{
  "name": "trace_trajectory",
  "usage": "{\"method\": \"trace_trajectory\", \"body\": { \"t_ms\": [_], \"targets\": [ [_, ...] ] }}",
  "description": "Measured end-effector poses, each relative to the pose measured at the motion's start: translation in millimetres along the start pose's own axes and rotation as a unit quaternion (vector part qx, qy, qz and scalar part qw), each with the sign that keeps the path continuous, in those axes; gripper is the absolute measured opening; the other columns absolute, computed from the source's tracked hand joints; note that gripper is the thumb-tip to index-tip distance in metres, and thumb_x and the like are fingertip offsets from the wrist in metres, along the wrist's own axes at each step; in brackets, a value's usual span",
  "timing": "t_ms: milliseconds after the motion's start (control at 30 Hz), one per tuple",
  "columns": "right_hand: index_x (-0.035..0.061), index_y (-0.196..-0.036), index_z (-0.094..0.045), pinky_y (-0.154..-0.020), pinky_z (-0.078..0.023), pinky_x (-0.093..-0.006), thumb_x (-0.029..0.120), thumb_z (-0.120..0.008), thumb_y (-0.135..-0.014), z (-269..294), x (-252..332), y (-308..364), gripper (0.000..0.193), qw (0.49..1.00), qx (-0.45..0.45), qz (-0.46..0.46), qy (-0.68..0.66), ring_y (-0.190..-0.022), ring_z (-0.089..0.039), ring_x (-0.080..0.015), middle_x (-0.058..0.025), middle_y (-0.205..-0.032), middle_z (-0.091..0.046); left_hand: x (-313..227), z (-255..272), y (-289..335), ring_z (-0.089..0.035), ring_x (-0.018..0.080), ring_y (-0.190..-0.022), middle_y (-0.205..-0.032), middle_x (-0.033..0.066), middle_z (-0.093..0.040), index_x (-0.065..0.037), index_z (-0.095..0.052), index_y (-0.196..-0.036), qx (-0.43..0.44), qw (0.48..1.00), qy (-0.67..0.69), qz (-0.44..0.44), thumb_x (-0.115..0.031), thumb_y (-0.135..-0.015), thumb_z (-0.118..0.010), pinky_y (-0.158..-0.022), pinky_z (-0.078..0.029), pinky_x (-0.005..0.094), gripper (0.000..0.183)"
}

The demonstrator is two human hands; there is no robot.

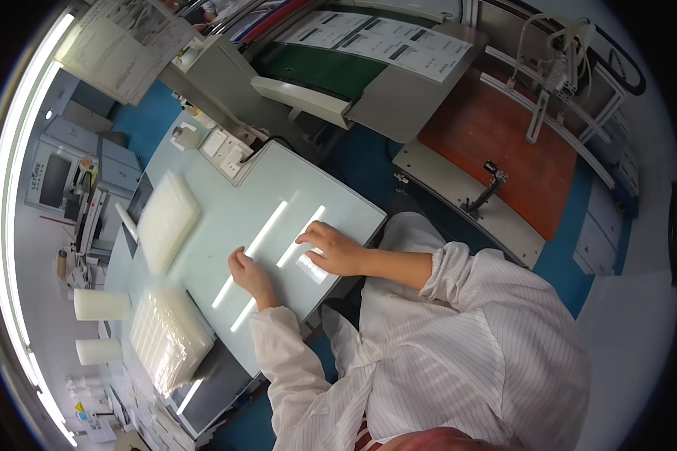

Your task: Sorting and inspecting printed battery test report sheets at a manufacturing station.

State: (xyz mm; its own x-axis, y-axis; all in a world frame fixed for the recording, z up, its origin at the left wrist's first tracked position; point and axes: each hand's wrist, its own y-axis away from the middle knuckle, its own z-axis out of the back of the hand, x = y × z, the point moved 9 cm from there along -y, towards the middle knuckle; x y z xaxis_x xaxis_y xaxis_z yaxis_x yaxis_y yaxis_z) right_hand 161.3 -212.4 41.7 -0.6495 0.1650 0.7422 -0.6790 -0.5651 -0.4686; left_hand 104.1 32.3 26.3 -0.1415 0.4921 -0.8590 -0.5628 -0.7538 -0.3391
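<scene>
Left hand (251, 276) and right hand (331, 249) apparently positioned a shiny piece (311, 269); fingers curled, grip unclear; next likely called for steadiness.

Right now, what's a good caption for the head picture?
Left hand and right hand at a shiny table, a plastic-wrapped white block nearby.

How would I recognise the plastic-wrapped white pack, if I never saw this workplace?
Start at the large pale table. From the left hand, look toward the picture's left side. The plastic-wrapped pack lies there, lower in the picture than a similar white pack; its shiny, wrinkled clear film sets it apart from that duller neighbour.
</scene>
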Motion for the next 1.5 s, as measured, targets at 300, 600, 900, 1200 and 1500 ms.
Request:
{"method": "trace_trajectory", "body": {
  "t_ms": [300, 600, 900, 1200, 1500],
  "targets": [
    [0.0049, -0.124, -0.049, -0.076, -0.048, -0.0248, 0.000, -0.055, -0.088, 231, -143, 11, 0.037, 0.904, -0.402, -0.147, -0.006, -0.086, -0.054, -0.0127, -0.0087, -0.108, -0.052, -17, -6, 12, -0.053, 0.0148, -0.068, -0.079, 0.0047, -0.062, -0.003, -0.064, -0.092, 0.059, 0.996, -0.046, -0.040, -0.015, -0.094, -0.047, -0.066, -0.044, 0.0286, 0.021],
    [-0.0103, -0.129, -0.044, -0.095, -0.045, -0.0392, 0.015, -0.062, -0.082, 375, -254, 21, 0.056, 0.776, -0.488, -0.394, 0.069, -0.119, -0.052, -0.0363, -0.0281, -0.136, -0.045, -24, -15, 15, -0.058, 0.0187, -0.064, -0.073, 0.0091, -0.063, -0.004, -0.065, -0.090, 0.071, 0.991, -0.110, -0.040, -0.013, -0.093, -0.052, -0.062, -0.045, 0.0312, 0.017],
    [-0.0109, -0.133, -0.034, -0.102, -0.044, -0.0445, 0.031, -0.083, -0.071, 368, -277, -7, 0.089, 0.770, -0.406, -0.472, 0.138, -0.121, -0.048, -0.0416, -0.0315, -0.131, -0.044, -29, -8, 12, -0.061, 0.0277, -0.065, -0.073, 0.0128, -0.064, -0.005, -0.064, -0.089, 0.065, 0.985, -0.148, -0.064, -0.014, -0.092, -0.052, -0.061, -0.046, 0.0370, 0.015],
    [-0.0117, -0.129, -0.038, -0.096, -0.048, -0.0454, 0.028, -0.082, -0.072, 397, -330, -5, 0.082, 0.816, -0.325, -0.467, 0.106, -0.118, -0.050, -0.0428, -0.0314, -0.127, -0.046, -29, -11, 12, -0.059, 0.0249, -0.062, -0.068, 0.0112, -0.062, -0.006, -0.064, -0.090, 0.075, 0.984, -0.161, -0.027, -0.014, -0.092, -0.053, -0.060, -0.045, 0.0349, 0.014],
    [-0.0187, -0.102, -0.060, -0.083, -0.055, -0.0388, 0.018, -0.076, -0.078, 412, -322, 27, 0.047, 0.687, -0.545, -0.455, 0.155, -0.100, -0.066, -0.0354, -0.0293, -0.112, -0.063, -28, -15, 10, -0.058, 0.0195, -0.061, -0.073, 0.0102, -0.064, -0.006, -0.063, -0.092, 0.081, 0.982, -0.167, -0.034, -0.015, -0.093, -0.053, -0.061, -0.046, 0.0306, 0.013]
  ]
}}
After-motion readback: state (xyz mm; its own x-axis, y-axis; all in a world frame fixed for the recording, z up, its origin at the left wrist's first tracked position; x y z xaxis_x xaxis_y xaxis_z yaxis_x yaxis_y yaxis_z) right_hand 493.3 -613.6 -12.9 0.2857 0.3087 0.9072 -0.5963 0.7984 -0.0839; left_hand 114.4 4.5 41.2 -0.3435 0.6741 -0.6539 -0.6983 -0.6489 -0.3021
